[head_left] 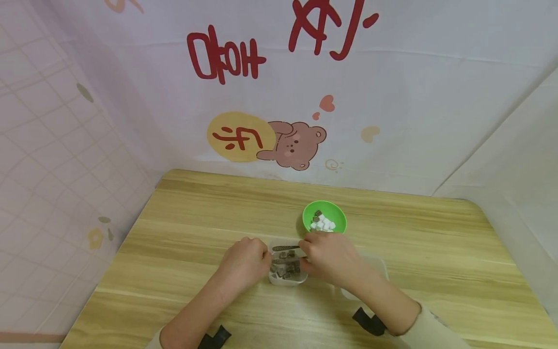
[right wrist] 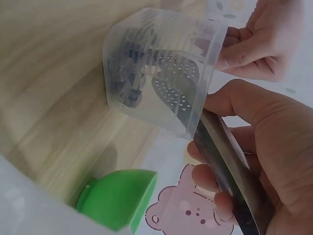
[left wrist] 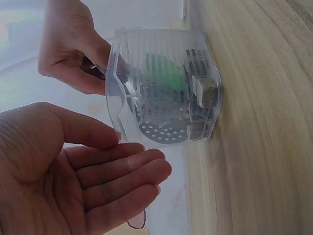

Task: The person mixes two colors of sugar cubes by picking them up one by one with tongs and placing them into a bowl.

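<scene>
A clear plastic container [head_left: 287,281] stands on the table, with several grey-brown cubes [left wrist: 207,93] at its bottom. My right hand [head_left: 329,257] grips metal tongs [right wrist: 227,166]. Their perforated ends [right wrist: 171,95] reach down inside the container, spread apart; whether a cube lies between them I cannot tell. At the container's left side is my left hand [left wrist: 107,181], its thumb and forefinger against the rim and its other fingers loosely extended. Just beyond the right hand sits a green bowl [head_left: 342,215] with white cubes [head_left: 321,224] and a few brown ones.
A clear plastic lid or tray [head_left: 377,266] lies partly under my right forearm. Black straps [head_left: 369,322] show near both wrists. Behind the wooden table [head_left: 196,203] hangs a white printed cloth [head_left: 392,97], with more cloth on both sides.
</scene>
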The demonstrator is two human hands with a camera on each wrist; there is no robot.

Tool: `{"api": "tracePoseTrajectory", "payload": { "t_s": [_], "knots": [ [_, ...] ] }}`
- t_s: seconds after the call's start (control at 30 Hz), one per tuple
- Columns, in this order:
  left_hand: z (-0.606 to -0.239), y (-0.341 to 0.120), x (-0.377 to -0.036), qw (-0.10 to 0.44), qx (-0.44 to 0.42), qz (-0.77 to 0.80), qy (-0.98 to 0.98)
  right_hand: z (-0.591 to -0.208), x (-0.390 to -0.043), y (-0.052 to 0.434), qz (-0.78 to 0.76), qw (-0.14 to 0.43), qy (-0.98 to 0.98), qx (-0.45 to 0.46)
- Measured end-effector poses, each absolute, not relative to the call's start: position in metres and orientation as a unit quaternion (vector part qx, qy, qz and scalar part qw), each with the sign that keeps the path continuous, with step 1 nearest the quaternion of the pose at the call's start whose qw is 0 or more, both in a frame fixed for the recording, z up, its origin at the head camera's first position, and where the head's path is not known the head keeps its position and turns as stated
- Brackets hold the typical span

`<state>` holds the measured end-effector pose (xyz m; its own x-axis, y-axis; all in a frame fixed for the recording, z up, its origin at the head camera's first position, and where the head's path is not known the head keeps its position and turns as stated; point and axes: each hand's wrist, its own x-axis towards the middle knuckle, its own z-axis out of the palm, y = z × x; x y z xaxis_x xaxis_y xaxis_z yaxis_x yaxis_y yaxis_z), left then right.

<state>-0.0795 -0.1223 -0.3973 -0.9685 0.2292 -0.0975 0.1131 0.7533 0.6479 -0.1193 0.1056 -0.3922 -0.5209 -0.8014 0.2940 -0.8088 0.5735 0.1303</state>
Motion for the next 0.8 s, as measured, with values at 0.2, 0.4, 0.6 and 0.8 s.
{"api": "tracePoseTrajectory", "payload": {
  "t_s": [0.2, 0.4, 0.6, 0.8],
  "knots": [
    [-0.3993, -0.1234, -0.0795, 0.078, 0.093, 0.333, 0.935, -0.3931, -0.1202, 0.1016, -0.031, 0.166, -0.865, 0.473],
    [-0.4001, -0.1233, -0.0798, 0.074, 0.097, 0.331, 0.935, -0.3915, -0.1193, 0.099, -0.06, 0.184, -0.851, 0.488],
    [-0.4002, -0.1227, -0.081, 0.073, 0.099, 0.326, 0.937, -0.3901, -0.1193, 0.0973, -0.069, 0.192, -0.846, 0.493],
    [-0.3994, -0.1228, -0.0802, 0.078, 0.098, 0.328, 0.936, -0.3906, -0.1195, 0.0953, -0.069, 0.187, -0.843, 0.5]
  ]
}}
